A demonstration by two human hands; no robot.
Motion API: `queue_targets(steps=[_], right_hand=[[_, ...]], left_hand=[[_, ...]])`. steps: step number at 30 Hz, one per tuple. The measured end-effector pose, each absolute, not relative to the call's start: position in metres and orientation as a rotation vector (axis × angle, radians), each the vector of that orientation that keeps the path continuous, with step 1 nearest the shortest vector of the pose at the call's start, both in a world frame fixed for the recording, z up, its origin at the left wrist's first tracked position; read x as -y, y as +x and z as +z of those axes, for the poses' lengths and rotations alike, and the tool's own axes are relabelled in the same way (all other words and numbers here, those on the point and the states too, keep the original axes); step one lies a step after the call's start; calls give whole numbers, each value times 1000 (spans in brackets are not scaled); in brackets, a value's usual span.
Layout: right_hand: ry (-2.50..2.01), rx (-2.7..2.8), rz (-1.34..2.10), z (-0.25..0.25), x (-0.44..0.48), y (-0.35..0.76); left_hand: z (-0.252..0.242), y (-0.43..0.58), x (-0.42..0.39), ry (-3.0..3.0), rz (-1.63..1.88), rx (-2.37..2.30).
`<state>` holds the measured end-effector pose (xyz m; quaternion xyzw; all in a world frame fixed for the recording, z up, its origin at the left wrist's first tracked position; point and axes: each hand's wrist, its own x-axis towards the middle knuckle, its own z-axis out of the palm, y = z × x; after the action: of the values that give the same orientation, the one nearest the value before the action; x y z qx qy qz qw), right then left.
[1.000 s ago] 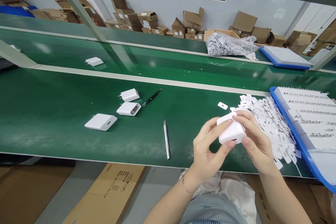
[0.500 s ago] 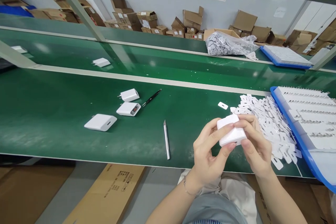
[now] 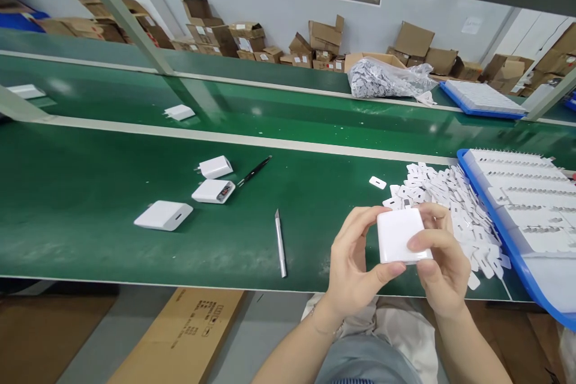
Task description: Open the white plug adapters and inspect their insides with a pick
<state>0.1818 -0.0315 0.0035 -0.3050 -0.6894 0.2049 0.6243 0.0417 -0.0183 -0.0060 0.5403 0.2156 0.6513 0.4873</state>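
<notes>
Both hands hold one white square charger body (image 3: 399,235) above the near edge of the green bench (image 3: 90,204). My left hand (image 3: 355,267) grips its left side with thumb below and fingers on top. My right hand (image 3: 443,267) pinches its right side, thumb across the flat face. A heap of small white plastic tabs (image 3: 454,204) lies just behind the hands. Three other white chargers (image 3: 162,215) (image 3: 213,191) (image 3: 215,167) rest on the bench to the left.
A craft knife (image 3: 279,243) and a black pen (image 3: 254,171) lie on the bench. A blue tray of white parts (image 3: 517,204) sits at the right. On the conveyor belt behind are a charger (image 3: 179,112) and a bag of parts (image 3: 387,78). Cardboard boxes line the wall.
The charger body has been turned in my hands so its flat face points up at me. The charger on the rear belt has drifted to the right.
</notes>
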Motion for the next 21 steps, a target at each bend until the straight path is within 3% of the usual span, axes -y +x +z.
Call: queue_targets(steps=[8, 15, 21], right_hand=[[-844, 1486, 556, 5, 35, 184], [-1153, 1576, 475, -20, 53, 226], [-1351, 1148, 130, -37, 99, 327]], left_hand=[[-10, 52, 13, 1127, 1544, -587], [-23, 73, 14, 739, 949, -405], [-48, 86, 26, 722, 603, -329]])
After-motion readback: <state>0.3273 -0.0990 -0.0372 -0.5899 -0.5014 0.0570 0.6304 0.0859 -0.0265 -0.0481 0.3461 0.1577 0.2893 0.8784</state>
